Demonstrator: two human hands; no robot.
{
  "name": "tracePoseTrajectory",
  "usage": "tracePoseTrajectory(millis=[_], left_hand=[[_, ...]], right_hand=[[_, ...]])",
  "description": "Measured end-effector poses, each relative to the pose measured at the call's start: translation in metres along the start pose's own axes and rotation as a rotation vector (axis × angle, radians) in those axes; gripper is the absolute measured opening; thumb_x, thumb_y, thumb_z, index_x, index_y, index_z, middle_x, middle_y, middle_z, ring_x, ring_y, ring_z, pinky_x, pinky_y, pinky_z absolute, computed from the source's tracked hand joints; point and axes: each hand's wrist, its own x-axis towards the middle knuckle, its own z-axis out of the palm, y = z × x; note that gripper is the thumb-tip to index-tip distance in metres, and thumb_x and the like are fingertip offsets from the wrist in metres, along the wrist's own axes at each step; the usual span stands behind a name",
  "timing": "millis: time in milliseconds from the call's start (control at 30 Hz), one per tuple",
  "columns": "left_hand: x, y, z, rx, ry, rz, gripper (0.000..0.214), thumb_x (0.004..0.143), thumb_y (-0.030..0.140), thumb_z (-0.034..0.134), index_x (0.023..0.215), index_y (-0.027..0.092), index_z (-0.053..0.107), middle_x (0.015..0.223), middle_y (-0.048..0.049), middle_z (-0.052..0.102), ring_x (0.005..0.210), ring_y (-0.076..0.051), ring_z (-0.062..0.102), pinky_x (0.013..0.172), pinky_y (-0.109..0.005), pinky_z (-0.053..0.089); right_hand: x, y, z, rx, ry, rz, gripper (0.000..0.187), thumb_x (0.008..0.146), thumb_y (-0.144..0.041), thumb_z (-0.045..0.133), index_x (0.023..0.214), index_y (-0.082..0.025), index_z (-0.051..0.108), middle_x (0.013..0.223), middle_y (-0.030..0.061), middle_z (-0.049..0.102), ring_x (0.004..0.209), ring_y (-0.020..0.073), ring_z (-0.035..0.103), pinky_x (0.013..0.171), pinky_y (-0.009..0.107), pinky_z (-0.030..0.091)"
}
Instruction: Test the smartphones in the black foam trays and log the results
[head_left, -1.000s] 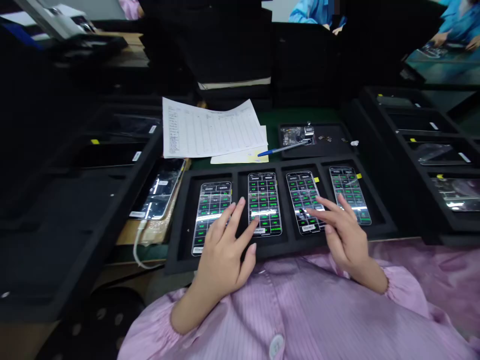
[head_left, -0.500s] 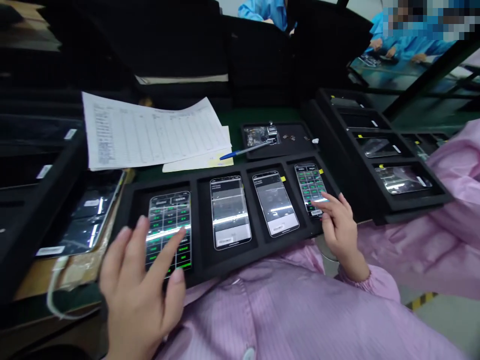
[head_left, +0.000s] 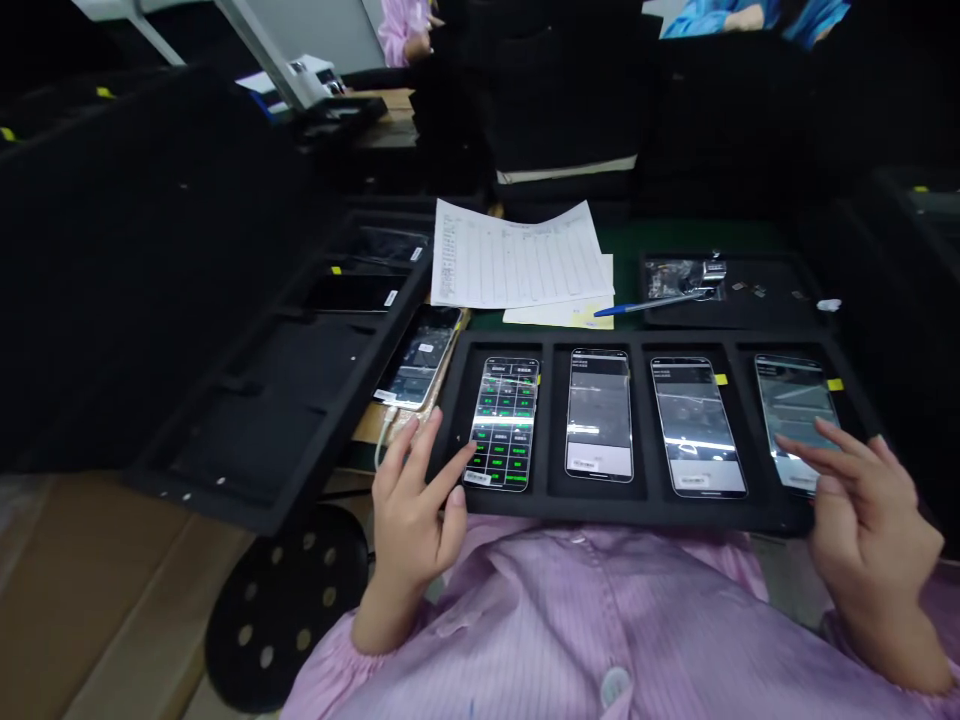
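A black foam tray point(head_left: 645, 512) in front of me holds several phones side by side. My left hand point(head_left: 417, 500) is open, its forefinger touching the lower left corner of the leftmost phone point(head_left: 504, 422), whose screen shows a grid of green cells. The second phone point(head_left: 598, 413) and third phone point(head_left: 696, 424) show grey screens. My right hand point(head_left: 862, 520) is open, fingers spread, fingertips on the lower part of the rightmost phone point(head_left: 798, 418).
A long black tray point(head_left: 285, 400) with phones stands at the left, another phone point(head_left: 418, 358) beside it with a white cable point(head_left: 382, 440). Printed sheets point(head_left: 517, 255) and a blue pen point(head_left: 646, 303) lie behind. A small parts tray point(head_left: 750, 300) sits behind right. A black stool point(head_left: 281, 600) is below.
The view swung left. My left hand drew back to the leftmost phone's lower corner. The rightmost phone's screen went from a green grid to grey under my right hand.
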Motion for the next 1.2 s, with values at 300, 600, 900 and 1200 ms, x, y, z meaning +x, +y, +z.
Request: tracePoseTrajectory(millis=[300,600,900,1200], left_hand=[[0.022,0.009,0.011,-0.159,-0.114,-0.247,0.065,0.093,0.022,0.041,0.156,0.019,0.025,0.145,-0.0172,0.053,0.133,-0.031,0.051,0.109,-0.049,0.042],[0.057,0.019,0.034,-0.591,-0.214,-0.804,0.093,0.084,0.045,0.058,0.158,0.033,0.003,0.167,-0.0078,0.013,0.139,-0.041,0.042,0.118,-0.06,0.028],[0.084,0.018,0.02,-1.192,0.079,-1.269,0.066,0.058,0.032,0.081,0.122,0.028,0.064,0.119,-0.0048,0.071,0.116,-0.026,0.065,0.083,-0.026,0.058],[0.099,0.015,-0.001,-1.211,-0.151,-1.166,0.084,0.037,0.028,0.093,0.114,0.024,0.062,0.082,-0.0019,0.077,0.073,-0.027,0.073,0.055,-0.028,0.058]], right_hand=[[0.028,-0.008,-0.02,0.052,0.016,0.103,0.039,0.098,-0.02,0.04,0.123,-0.04,0.064,0.115,-0.0001,0.07,0.129,0.0321,0.056,0.119,0.057,0.032],[0.182,0.03,-0.014,-0.17,-0.24,0.124,0.027,0.09,-0.015,0.055,0.114,-0.017,0.067,0.116,0.0116,0.071,0.109,0.027,0.066,0.098,0.041,0.049],[0.239,0.082,0.084,-0.143,-0.471,0.417,0.015,0.092,-0.025,0.067,0.103,-0.014,0.066,0.101,0.0066,0.069,0.086,0.0175,0.066,0.08,0.034,0.056],[0.222,0.061,0.062,0.05,-0.392,0.466,0.013,0.089,-0.011,0.065,0.102,-0.013,0.067,0.101,0.0064,0.068,0.09,0.0173,0.065,0.083,0.034,0.054]])
